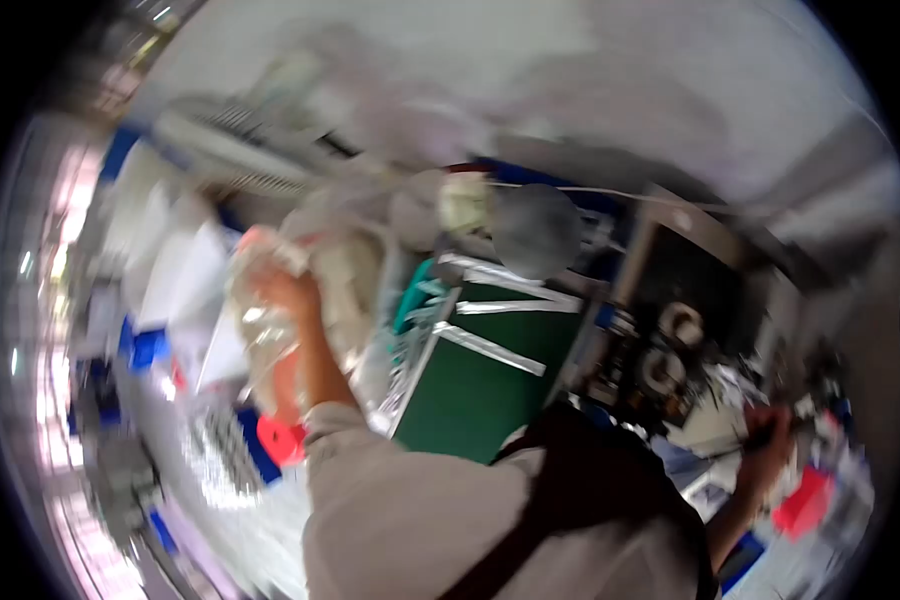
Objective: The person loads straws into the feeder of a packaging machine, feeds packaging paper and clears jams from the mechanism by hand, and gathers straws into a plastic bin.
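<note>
Head-worn view, forward and down over left hand [285,287], right hand [770,442]

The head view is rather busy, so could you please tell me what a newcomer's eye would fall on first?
Most likely the green board in the middle, with shiny pale strips lying across its upper part. Next might come the left hand at the crinkled, see-through plastic left of the board, though blur hides whether it grips. The bright red object just below the right hand also stands out.
</note>
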`<state>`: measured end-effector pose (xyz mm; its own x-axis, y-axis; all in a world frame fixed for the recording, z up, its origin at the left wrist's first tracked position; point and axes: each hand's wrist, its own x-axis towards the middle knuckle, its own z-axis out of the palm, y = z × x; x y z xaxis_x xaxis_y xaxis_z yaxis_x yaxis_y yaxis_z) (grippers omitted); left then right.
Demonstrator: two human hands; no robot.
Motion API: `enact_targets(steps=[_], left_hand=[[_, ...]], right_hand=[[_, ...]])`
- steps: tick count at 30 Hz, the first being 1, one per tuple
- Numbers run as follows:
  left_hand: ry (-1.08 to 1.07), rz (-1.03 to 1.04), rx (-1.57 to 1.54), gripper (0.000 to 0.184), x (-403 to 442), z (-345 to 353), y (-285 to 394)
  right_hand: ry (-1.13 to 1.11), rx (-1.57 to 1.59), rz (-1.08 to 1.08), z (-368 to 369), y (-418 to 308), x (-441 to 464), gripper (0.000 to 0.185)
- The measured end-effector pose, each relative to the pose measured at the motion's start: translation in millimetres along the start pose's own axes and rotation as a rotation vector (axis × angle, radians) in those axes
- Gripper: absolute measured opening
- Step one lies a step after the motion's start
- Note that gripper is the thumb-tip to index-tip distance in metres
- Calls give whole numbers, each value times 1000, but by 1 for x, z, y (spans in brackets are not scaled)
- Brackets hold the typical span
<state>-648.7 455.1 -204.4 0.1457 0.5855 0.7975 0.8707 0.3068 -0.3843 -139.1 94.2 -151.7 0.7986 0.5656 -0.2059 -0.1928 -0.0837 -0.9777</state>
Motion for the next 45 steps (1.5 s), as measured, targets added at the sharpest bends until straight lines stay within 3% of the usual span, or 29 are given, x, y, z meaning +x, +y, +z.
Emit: enact_targets(steps=[1, 2, 3, 4, 5, 6, 8, 9, 10, 13, 15, 16, 19, 21, 23, 26, 29, 31, 32, 33, 34, 35, 37, 38, 40, 42, 43, 44, 45], left_hand=[[-258, -111, 45, 70, -23, 29, -15], [-3, -119, -361, 63, -9, 15, -9], [-136, -195, -543, 53, 18, -64, 30], [-195, -85, -892, 45, 14, -84, 60], [-484, -128, -1159, 42, -1, -113, 95], [-795, 15, -1614, 41, -11, -155, 133], [-1287, 411, -1982, 42, -66, -214, 207], [-1136, 767, -2083, 41, -59, -264, 226], [-1313, 838, -2358, 35, -72, -298, 245], [-2440, 628, -2386, 18, -106, -353, 261], [-2577, 769, -2348, 18, -127, -349, 256], [-2695, 910, -2301, 19, -134, -347, 253], [-2957, 962, -2099, 22, -133, -341, 240], [-2939, 1117, -1963, 25, -139, -337, 246], [-2653, 1379, -2075, 27, -149, -336, 254], [-2429, 1618, -2069, 27, -156, -334, 259], [-2110, 1727, -2276, 26, -179, -325, 266], [-2151, 1539, -2013, 26, -158, -325, 265], [-2124, 1582, -2014, 26, -152, -322, 264], [-2237, 1386, -2006, 25, -148, -319, 264], [-2339, 1182, -1990, 24, -142, -316, 264], [-2322, 1213, -1997, 24, -134, -315, 263], [-2307, 917, -1899, 21, -120, -312, 259], [-2304, 928, -1906, 21, -117, -312, 256], [-2308, 659, -1892, 19, -116, -311, 254], [-2200, 711, -1951, 18, -123, -305, 262], [-2095, 755, -1991, 17, -128, -300, 265], [-1803, 936, -2021, 14, -114, -307, 269], [-1937, 798, -2060, 12, -102, -316, 270]], right_hand=[[15, 63, 65, 3, -2, 4, 27], [41, 174, 106, 5, 1, 4, 20], [28, 181, 84, 23, -6, 5, 11], [15, 188, 61, 41, -12, 5, 15], [-52, 259, 91, 50, -7, 12, 19], [-67, 245, 135, 58, -1, 19, 18], [-218, 460, 161, 71, 15, 29, 13], [-230, 459, 195, 80, 14, 28, 10], [-259, 496, 226, 83, 16, 28, 9], [-201, 370, 234, 76, 27, 22, 16], [-110, 16, 284, 58, 39, 11, 24], [-144, 113, 265, 54, 47, 0, 28], [-185, 88, 344, 41, 41, -28, 14], [-225, 144, 344, 28, 35, -33, 12], [-267, 191, 316, 22, 31, -34, 13], [-452, -77, 224, 14, 21, -30, 11], [-363, -279, -99, -8, -53, -22, 7], [-274, 112, -423, -38, -139, -22, 11], [-276, -8, -708, -53, -181, -23, 15], [-238, -110, -993, -67, -223, -24, 20], [-51, -157, -1114, -78, -249, -25, 17], [137, -201, -1226, -90, -269, -23, 13], [279, -702, -1260, -140, -291, 6, 9], [293, -790, -1159, -168, -285, 24, 9], [295, -997, -911, -209, -267, 51, 10], [283, -1110, -757, -254, -252, 76, 13], [273, -1011, -539, -293, -242, 98, 19], [230, -1047, -495, -305, -236, 105, 23], [187, -1082, -451, -317, -230, 112, 27]])
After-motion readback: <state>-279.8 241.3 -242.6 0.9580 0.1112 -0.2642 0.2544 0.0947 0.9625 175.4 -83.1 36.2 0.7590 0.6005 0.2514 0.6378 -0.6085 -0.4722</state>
